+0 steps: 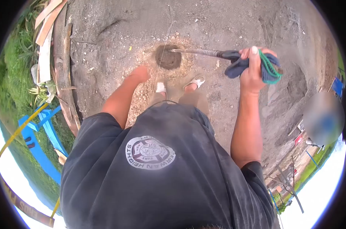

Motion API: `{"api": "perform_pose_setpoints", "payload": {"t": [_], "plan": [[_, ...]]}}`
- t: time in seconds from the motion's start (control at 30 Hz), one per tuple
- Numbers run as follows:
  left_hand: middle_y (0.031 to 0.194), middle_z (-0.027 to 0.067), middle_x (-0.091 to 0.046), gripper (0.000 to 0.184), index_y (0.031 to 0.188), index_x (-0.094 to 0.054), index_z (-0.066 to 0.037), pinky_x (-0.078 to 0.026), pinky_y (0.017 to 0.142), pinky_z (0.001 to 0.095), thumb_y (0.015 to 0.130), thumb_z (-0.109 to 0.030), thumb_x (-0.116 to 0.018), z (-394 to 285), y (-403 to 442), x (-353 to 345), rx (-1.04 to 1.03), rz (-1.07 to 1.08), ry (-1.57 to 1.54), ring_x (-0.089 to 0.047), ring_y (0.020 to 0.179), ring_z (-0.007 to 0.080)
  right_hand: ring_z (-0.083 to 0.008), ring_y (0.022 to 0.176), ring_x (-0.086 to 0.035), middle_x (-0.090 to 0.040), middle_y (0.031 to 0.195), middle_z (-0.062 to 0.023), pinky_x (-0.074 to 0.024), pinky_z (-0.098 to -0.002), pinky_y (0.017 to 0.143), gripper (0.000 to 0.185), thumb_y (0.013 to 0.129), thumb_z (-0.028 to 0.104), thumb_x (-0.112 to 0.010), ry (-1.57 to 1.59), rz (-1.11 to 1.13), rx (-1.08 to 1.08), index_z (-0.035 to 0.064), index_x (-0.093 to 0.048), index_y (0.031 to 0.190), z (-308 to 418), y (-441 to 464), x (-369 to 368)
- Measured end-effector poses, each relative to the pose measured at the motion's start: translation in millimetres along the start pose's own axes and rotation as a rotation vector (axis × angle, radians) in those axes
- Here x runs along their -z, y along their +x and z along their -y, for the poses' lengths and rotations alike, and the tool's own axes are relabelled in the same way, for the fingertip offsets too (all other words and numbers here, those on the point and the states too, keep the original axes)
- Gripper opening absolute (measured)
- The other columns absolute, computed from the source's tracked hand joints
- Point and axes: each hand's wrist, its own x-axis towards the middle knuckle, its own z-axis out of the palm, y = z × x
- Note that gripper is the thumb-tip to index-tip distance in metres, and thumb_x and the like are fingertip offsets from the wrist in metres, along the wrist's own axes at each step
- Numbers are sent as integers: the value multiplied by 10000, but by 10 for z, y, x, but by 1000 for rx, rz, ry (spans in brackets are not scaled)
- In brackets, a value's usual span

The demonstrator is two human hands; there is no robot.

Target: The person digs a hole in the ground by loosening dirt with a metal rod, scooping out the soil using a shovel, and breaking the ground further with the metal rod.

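My right hand [253, 65] is closed around the upper end of a long digging bar [201, 52], where dark blue cloth and green cord [271, 68] are wrapped about it. Ribs run along part of the bar's shaft, and its far tip reaches over the rim of a round hole [168, 57] dug in the ground. Off to the left of the hole, my left hand [141, 74] hangs apart from the bar. It looks curled into a fist, with nothing seen in it. A thin string [165, 44] crosses above the hole.
My feet in pale shoes [195, 81] stand just behind the hole, on loose gravel. Wooden boards [47, 38] lie along the left edge beside grass. A blue frame [37, 141] and a yellow pole [22, 128] stand at left. A blurred figure [323, 118] is at far right.
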Motion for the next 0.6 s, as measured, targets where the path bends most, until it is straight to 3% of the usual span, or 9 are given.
{"api": "perform_pose_setpoints", "payload": {"t": [0.03, 0.13, 0.23, 0.3, 0.43, 0.5, 0.53, 0.6], "plan": [[1284, 274, -661, 541, 1298, -645, -18, -499, 1058, 485, 890, -370, -698, 17, -85, -91, 46, 5, -1, -627, 1210, 436, -212, 705, -635, -593, 775, -102, -576, -423, 715, 219, 948, 7, -688, 13, -29, -32, 50, -495, 1043, -255, 533, 36], [1240, 273, -683, 520, 1269, -658, -12, -510, 1034, 487, 882, -359, -688, 76, -355, -279, 128, 3, -1, -644, 1182, 435, -127, 651, -575, -629, 762, -1, -460, -291, 637, 163, 855, 76, -774, -90, -225, 116, 91, -620, 802, -705, 1554, -190], [1191, 269, -698, 488, 1245, -666, -10, -518, 1010, 484, 872, -324, -694, -298, -378, -636, -3, -19, -33, -651, 1159, 440, -195, 650, -652, -621, 755, -95, -581, -387, 657, 199, 918, 16, -725, 50, 50, 9, 24, -532, 962, -327, 742, 181], [1244, 254, -682, 548, 1314, -626, -16, -507, 1032, 478, 867, -317, -731, -642, -473, -676, -111, -40, -182, -641, 1185, 427, -203, 696, -619, -596, 748, -107, -570, -421, 758, 180, 931, -7, -667, 149, 90, -31, 45, -495, 929, 5, 1, 384], [1302, 214, -653, 700, 1461, -506, -54, -477, 1086, 464, 862, -288, -784, -1521, -204, -742, -370, -546, -298, -607, 1258, 386, -220, 712, -611, -584, 738, -104, -548, -492, 788, 200, 929, 50, -674, 99, 188, -51, 62, -477, 896, 443, -1124, 654], [1239, 196, -673, 577, 1365, -589, -85, -498, 1046, 455, 848, -250, -785, -1885, -27, -575, -569, -690, -290, -630, 1204, 382, -219, 671, -598, -583, 716, -94, -554, -484, 770, 209, 911, 67, -698, 66, 212, -45, 49, -492, 886, 555, -1142, 533], [1181, 185, -688, 500, 1289, -629, -91, -510, 1009, 460, 840, -250, -781, -1996, 89, -499, -645, -577, -302, -647, 1153, 375, -221, 648, -595, -582, 703, -88, -558, -474, 745, 220, 902, 74, -714, 61, 243, -34, 46, -498, 874, 632, -1050, 458], [1064, 162, -719, 353, 1137, -708, -104, -535, 936, 471, 822, -251, -772, -2116, 293, -242, -792, -366, -319, -682, 1050, 360, -226, 586, -581, -577, 671, -73, -560, -444, 652, 241, 886, 91, -751, 200, 586, 38, 46, -517, 851, 1050, -640, 427]]}}
